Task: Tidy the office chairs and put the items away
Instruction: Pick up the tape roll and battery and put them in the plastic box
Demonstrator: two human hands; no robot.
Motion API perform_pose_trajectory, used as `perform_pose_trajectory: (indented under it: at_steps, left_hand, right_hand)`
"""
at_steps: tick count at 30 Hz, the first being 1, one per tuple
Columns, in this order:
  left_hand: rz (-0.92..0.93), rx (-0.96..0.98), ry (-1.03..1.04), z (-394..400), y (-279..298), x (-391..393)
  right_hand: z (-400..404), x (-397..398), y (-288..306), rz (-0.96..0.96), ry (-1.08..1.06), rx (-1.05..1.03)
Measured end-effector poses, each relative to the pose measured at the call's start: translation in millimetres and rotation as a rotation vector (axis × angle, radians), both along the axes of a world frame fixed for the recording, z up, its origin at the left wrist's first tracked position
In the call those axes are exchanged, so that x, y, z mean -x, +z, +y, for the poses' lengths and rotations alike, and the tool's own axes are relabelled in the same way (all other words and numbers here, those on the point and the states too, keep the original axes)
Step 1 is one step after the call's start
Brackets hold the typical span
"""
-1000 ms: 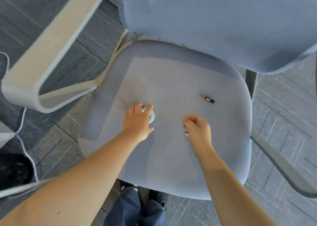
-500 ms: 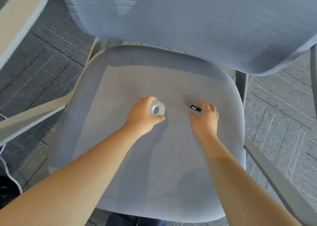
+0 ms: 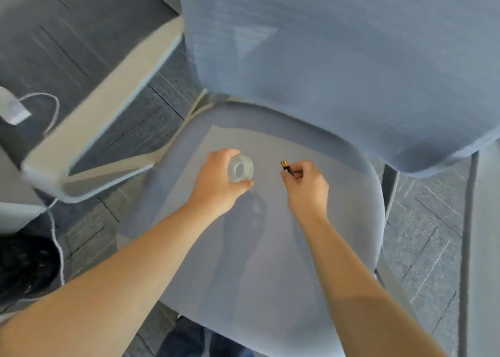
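Note:
A light blue office chair stands in front of me, its seat (image 3: 270, 248) below my arms and its mesh backrest (image 3: 338, 72) behind. My left hand (image 3: 219, 183) holds a clear roll of tape (image 3: 240, 168) lifted a little above the seat. My right hand (image 3: 307, 186) pinches a small black battery with a gold tip (image 3: 288, 167) between thumb and fingers, also just above the seat. The battery's rear end is hidden by my fingers.
The chair's pale left armrest (image 3: 89, 118) juts out at the left. A white charger with a cable (image 3: 13, 110) lies on the grey carpet tiles. A black bin (image 3: 24, 267) sits at the lower left. The right armrest (image 3: 468, 221) runs down the right side.
My right hand has closed on the battery and lifted it off the seat. My left hand has raised the tape roll further. The view has shifted right.

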State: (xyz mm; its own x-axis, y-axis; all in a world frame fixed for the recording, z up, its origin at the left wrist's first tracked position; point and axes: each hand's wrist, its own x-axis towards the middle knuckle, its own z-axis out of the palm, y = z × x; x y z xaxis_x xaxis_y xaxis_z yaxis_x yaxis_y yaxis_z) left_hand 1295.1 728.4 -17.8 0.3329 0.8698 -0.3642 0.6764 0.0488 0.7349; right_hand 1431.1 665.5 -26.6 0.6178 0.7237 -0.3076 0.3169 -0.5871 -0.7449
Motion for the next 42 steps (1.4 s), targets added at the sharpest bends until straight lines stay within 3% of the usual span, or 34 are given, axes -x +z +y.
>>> perform_pose_trajectory:
  at_steps: [8,18,25,33,42]
  left_hand:
    - [-0.067,-0.193,0.283,12,134,103]
    - [-0.042,-0.341,0.729,-40,259,317]
    - [0.042,-0.411,0.931,-122,305,481]
    - [0.144,-0.404,1.080,-219,344,645]
    - [0.210,-0.427,1.193,-236,369,762]
  right_hand:
    - [61,90,133,0.111,0.294,-0.256]
    - [78,299,249,0.178,0.741,-0.369]
    - [35,468,300,0.190,1.034,-0.384]
    - [-23,646,335,0.258,1.196,-0.441]
    - [-19,774,364,0.270,1.283,-0.451]
